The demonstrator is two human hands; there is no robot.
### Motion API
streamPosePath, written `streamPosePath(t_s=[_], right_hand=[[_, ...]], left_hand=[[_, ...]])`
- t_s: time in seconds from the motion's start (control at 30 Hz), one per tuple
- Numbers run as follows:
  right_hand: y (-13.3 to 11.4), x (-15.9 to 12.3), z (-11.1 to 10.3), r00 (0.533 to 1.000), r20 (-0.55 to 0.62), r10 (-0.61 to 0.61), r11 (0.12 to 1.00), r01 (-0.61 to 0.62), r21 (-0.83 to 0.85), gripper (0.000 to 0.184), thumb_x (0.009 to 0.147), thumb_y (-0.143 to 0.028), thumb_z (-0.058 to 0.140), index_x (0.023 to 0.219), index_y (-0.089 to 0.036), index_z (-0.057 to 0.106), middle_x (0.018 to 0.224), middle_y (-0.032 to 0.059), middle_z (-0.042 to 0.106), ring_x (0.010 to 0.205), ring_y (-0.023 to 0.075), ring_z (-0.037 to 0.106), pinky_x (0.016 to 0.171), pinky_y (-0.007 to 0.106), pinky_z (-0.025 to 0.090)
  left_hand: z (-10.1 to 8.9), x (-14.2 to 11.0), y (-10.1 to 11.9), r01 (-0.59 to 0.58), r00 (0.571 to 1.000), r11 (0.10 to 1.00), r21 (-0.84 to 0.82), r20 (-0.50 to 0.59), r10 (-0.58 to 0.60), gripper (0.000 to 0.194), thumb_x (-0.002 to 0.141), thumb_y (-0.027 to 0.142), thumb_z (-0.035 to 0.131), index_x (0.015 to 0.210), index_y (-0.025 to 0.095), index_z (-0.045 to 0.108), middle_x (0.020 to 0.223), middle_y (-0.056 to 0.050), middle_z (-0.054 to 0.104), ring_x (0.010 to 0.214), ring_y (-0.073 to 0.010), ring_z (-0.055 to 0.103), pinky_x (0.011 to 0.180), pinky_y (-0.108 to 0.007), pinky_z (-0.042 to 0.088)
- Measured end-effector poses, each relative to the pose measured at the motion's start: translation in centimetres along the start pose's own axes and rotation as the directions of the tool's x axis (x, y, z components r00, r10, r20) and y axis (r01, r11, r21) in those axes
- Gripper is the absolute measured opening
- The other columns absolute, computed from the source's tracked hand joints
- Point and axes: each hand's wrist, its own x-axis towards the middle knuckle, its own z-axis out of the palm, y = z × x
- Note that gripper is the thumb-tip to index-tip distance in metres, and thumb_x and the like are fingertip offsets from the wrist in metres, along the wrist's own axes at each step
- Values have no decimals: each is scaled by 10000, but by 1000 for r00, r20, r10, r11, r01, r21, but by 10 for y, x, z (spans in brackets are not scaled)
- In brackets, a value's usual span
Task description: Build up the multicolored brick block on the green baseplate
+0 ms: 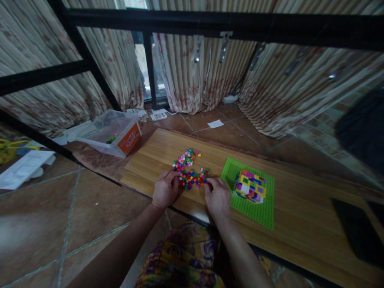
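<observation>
A loose pile of small coloured toy bricks [192, 179] lies on the wooden board, with a curved tail of bricks reaching away from me. At the pile's left edge is my left hand [165, 189], its fingers curled in and the tips at the bricks. My right hand [218, 197] is at the right edge, thumb and fingers drawn together beside the bricks. What either hand pinches is too small to make out. To the right, a block built of many-coloured bricks [250, 187] stands on a green studded baseplate [268, 218].
The long wooden tabletop [297, 224] carries a dark flat object [357, 232] at its right end. A clear plastic bin [105, 146] with an orange label stands beyond the left end. Black metal bars [210, 22] and striped curtains [183, 76] rise behind. White paper [215, 123] lies on the tiles.
</observation>
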Motion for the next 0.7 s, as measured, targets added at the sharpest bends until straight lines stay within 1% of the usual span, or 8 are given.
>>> streamPosePath(t_s=[0.07, 0.17, 0.23, 0.33, 0.43, 0.57, 0.63, 0.7], right_hand=[[-1, -1, 1, 1000, -3, -4, 1000, 4, -6, 234, 874, -188, 474, 884, -195, 708, 863, 88, 675, 851, 231, 584, 804, 364, 455], [-3, -5, -8, 1000, -25, -3, 998, 5, 61, 245, 895, -200, 461, 894, -204, 706, 869, 76, 683, 836, 214, 604, 786, 346, 469], [-4, -13, -19, 998, -53, 28, 990, -20, 138, 236, 909, -224, 466, 919, -203, 701, 894, 67, 689, 836, 197, 625, 768, 324, 484], [1, -29, -43, 987, -114, 113, 962, -80, 262, 216, 914, -270, 492, 910, -209, 699, 907, 57, 691, 835, 179, 644, 750, 304, 504], [16, -46, -68, 956, -182, 229, 927, -157, 342, 199, 893, -324, 542, 883, -217, 709, 940, 62, 696, 875, 187, 653, 793, 325, 514], [48, -58, -99, 889, -238, 390, 889, -297, 349, 225, 857, -384, 596, 889, -198, 718, 946, 81, 700, 868, 206, 658, 793, 352, 521], [62, -57, -109, 865, -269, 423, 889, -338, 310, 239, 842, -400, 609, 871, -189, 717, 915, 83, 701, 837, 207, 657, 763, 345, 525], [74, -53, -114, 858, -296, 420, 900, -352, 257, 250, 835, -407, 612, 877, -185, 717, 906, 84, 709, 806, 207, 662, 739, 340, 528]], left_hand=[[0, 0, -1, -1, 1000, 1000, 2, -3, 1, 207, 894, 196, 466, 957, 219, 662, 945, -52, 682, 895, -185, 637, 850, -316, 519], [0, 0, -1, -6, 1000, 1000, 15, -8, 6, 207, 893, 195, 466, 949, 221, 663, 932, -48, 683, 882, -183, 639, 841, -311, 519], [-1, 0, 0, -16, 1000, 1000, 20, -11, 16, 209, 894, 198, 462, 943, 217, 664, 923, -48, 682, 873, -182, 638, 837, -309, 518], [-2, 1, -1, -35, 999, 999, 24, -24, 35, 211, 897, 212, 456, 940, 213, 663, 928, -52, 684, 881, -186, 640, 844, -308, 514], [-2, 3, -2, -44, 999, 998, 42, -26, 45, 215, 891, 222, 455, 934, 209, 666, 912, -57, 686, 862, -193, 641, 828, -310, 513], [-3, 4, -3, -55, 998, 996, 65, -21, 56, 222, 884, 243, 454, 927, 203, 668, 905, -63, 692, 846, -201, 642, 810, -314, 513], [-3, 5, -3, -51, 998, 996, 71, -19, 53, 224, 884, 250, 453, 930, 204, 668, 917, -62, 695, 849, -200, 642, 808, -310, 513], [-3, 5, -2, -50, 998, 996, 73, -20, 52, 224, 884, 254, 452, 928, 206, 667, 923, -60, 696, 841, -195, 642, 799, -306, 514]])
